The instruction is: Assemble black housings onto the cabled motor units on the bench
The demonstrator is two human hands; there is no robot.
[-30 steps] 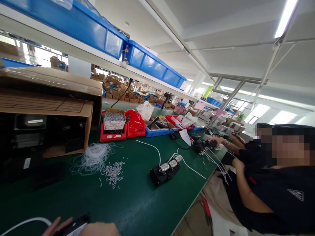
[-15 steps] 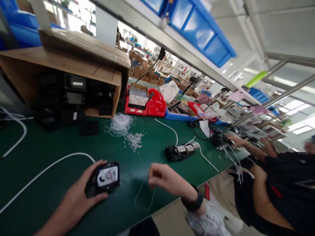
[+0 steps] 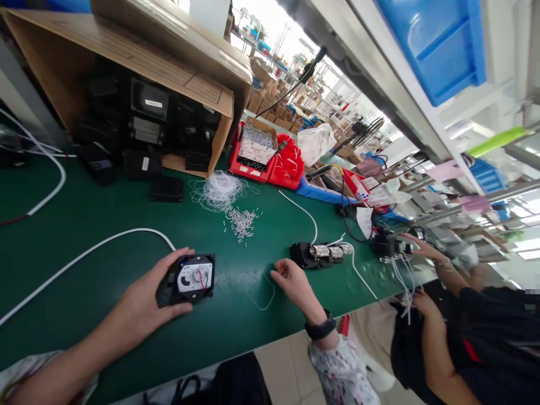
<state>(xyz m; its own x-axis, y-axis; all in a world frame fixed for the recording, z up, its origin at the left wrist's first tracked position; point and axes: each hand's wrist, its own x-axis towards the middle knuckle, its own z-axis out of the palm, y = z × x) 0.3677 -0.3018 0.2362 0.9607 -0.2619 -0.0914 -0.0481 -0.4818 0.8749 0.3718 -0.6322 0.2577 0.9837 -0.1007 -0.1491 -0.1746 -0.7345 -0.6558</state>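
My left hand (image 3: pixel 145 292) grips a black square housing (image 3: pixel 206 259) by its left side, thumb below and fingers above. Inside the housing sits a white plate (image 3: pixel 185 285) with a round part and thin red and black wires. A white cable (image 3: pixel 105 242) runs from behind it to the left. My right hand (image 3: pixel 297 287) is over the table with its fingers pinched together. From the fingertips hangs a thin clear strand (image 3: pixel 265 309), bent in a loop. Further up lie a tangle of similar clear strands (image 3: pixel 221 190) and a pile of small metallic pins (image 3: pixel 242 222).
A cardboard box (image 3: pixel 219 101) of black housings stands at the back left. Red bins (image 3: pixel 289 160) and a blue tray (image 3: pixel 316 194) line the back. A black unit with silver cylinders (image 3: pixel 304 254) lies right of centre. A co-worker (image 3: pixel 447 337) handles black parts at right.
My right hand has moved up and to the right with the strand, away from the housing. My left hand still holds the housing. The camera view has shifted and turned.
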